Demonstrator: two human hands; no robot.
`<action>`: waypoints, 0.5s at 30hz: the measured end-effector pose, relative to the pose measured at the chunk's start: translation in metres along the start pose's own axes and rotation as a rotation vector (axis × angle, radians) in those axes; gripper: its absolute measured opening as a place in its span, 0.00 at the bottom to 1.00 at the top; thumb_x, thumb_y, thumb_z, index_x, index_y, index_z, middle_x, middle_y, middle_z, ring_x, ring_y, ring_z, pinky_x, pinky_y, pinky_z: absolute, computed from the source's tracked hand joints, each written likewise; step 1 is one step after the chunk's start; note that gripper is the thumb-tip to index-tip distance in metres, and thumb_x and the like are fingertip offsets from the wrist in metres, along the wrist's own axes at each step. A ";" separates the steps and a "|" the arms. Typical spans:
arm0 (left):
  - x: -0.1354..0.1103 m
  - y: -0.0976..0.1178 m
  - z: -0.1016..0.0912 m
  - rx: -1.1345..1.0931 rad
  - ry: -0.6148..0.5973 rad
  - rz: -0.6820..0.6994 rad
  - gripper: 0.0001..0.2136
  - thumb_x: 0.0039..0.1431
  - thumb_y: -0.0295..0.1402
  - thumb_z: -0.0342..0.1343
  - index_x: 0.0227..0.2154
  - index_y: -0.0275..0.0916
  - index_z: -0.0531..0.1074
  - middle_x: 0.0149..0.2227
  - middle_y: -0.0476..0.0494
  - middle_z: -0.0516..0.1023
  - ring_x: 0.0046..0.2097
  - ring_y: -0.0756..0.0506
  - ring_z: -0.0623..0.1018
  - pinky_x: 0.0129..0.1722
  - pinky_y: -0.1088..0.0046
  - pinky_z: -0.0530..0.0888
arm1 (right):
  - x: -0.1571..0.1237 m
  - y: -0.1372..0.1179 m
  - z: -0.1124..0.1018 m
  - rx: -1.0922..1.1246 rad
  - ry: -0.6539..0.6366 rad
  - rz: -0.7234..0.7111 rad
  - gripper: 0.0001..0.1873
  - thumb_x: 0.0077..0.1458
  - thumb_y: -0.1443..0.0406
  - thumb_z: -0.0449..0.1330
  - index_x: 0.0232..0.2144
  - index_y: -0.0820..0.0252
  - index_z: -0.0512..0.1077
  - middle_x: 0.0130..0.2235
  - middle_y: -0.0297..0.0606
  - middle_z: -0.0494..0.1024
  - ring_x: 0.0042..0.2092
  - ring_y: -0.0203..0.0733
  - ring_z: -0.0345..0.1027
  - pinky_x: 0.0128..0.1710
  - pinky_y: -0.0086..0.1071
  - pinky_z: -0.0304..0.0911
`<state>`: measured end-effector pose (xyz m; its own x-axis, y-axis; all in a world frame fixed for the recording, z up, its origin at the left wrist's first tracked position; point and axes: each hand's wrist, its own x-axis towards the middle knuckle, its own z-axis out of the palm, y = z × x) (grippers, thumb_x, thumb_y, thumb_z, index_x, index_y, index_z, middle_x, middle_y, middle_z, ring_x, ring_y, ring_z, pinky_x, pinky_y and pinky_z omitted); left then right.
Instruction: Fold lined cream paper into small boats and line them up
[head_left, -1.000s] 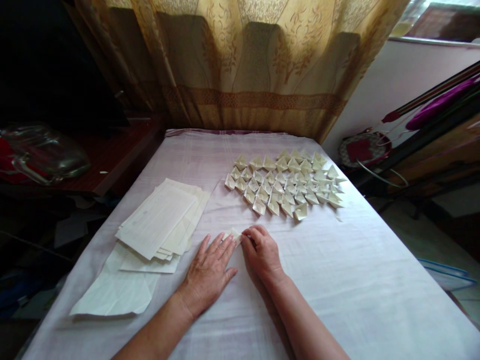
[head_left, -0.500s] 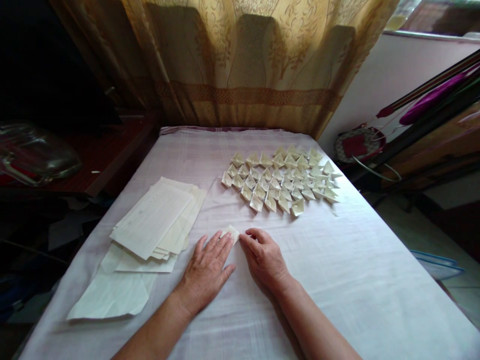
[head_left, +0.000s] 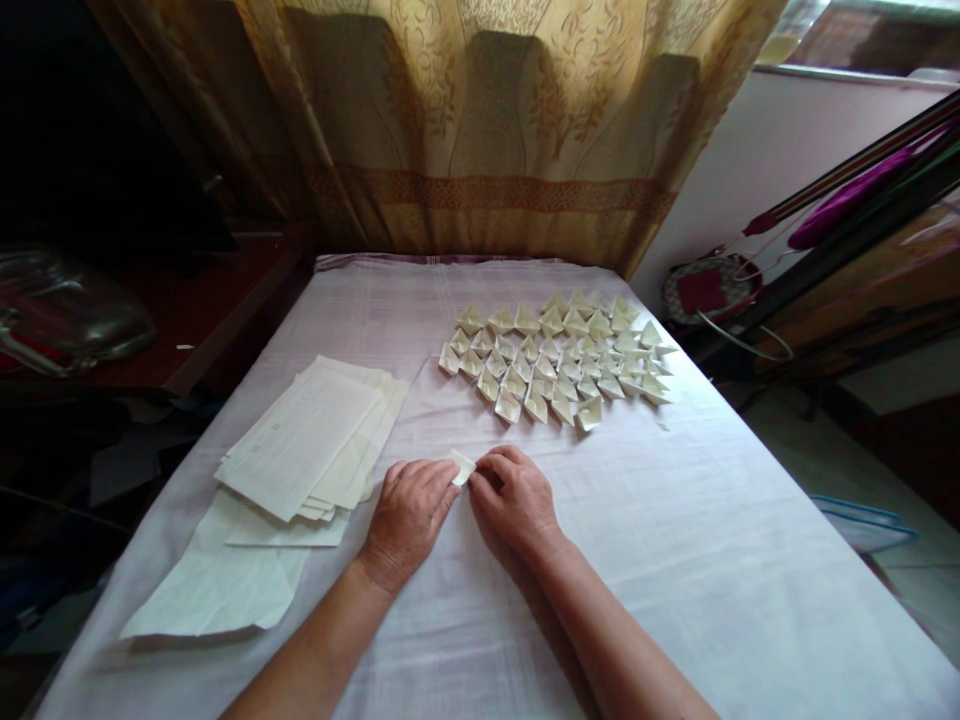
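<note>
- The small folded paper [head_left: 462, 468] lies between the two hands, at their far side, near the middle of the table [head_left: 637, 580].
- The left hand [head_left: 411, 512] has its fingers together and bent, pinching the paper's left end between fingers and thumb.
- The right hand [head_left: 516, 502] has its fingers curled in, tips at the paper's right corner; I cannot tell whether they pinch it.
- The piece is pale, flat and straight-edged, with a pointed right corner.
- Beyond it, to the far right, stand rows of folded paper boats [head_left: 514, 383], cream, crisply creased and peaked, many touching.
- Left of the left hand lies a stack of paper sheets [head_left: 300, 435], thin, flat and unevenly fanned, faint print on the top one; a creased, greenish-white sheet [head_left: 214, 585] sticks out at its near end.
- The tablecloth is pale, softly wrinkled fabric.
- At the far side hangs a golden curtain [head_left: 495, 130], patterned with trees.
</note>
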<state>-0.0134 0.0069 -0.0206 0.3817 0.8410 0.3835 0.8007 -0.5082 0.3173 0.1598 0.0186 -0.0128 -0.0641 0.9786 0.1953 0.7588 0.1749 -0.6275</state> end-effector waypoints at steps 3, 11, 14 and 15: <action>0.006 0.002 -0.003 0.023 0.015 -0.032 0.14 0.71 0.35 0.45 0.42 0.39 0.76 0.40 0.41 0.82 0.42 0.43 0.78 0.44 0.65 0.67 | 0.001 -0.002 -0.001 0.018 -0.014 0.029 0.06 0.53 0.68 0.60 0.31 0.56 0.78 0.37 0.37 0.78 0.40 0.41 0.72 0.41 0.30 0.63; 0.011 0.000 0.002 0.087 0.067 -0.086 0.14 0.71 0.34 0.43 0.37 0.38 0.74 0.34 0.44 0.81 0.35 0.44 0.77 0.38 0.67 0.65 | 0.004 -0.015 -0.001 -0.062 0.009 0.144 0.05 0.53 0.65 0.61 0.27 0.56 0.76 0.33 0.35 0.76 0.37 0.39 0.69 0.36 0.29 0.58; 0.010 -0.001 0.005 0.100 0.086 -0.081 0.14 0.71 0.35 0.43 0.36 0.39 0.73 0.33 0.45 0.81 0.35 0.45 0.77 0.38 0.66 0.65 | 0.006 -0.018 -0.001 -0.090 -0.030 0.173 0.06 0.55 0.65 0.60 0.29 0.56 0.77 0.35 0.34 0.76 0.39 0.38 0.69 0.36 0.28 0.56; 0.010 -0.002 0.006 0.106 0.091 -0.077 0.14 0.71 0.35 0.44 0.36 0.39 0.73 0.33 0.46 0.81 0.35 0.44 0.77 0.38 0.66 0.65 | 0.006 -0.018 -0.001 -0.091 -0.040 0.178 0.06 0.55 0.66 0.60 0.30 0.56 0.77 0.36 0.34 0.77 0.39 0.38 0.69 0.36 0.28 0.56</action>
<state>-0.0082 0.0173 -0.0222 0.2778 0.8539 0.4402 0.8721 -0.4163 0.2571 0.1465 0.0215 0.0006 0.0517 0.9971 0.0562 0.8157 -0.0097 -0.5784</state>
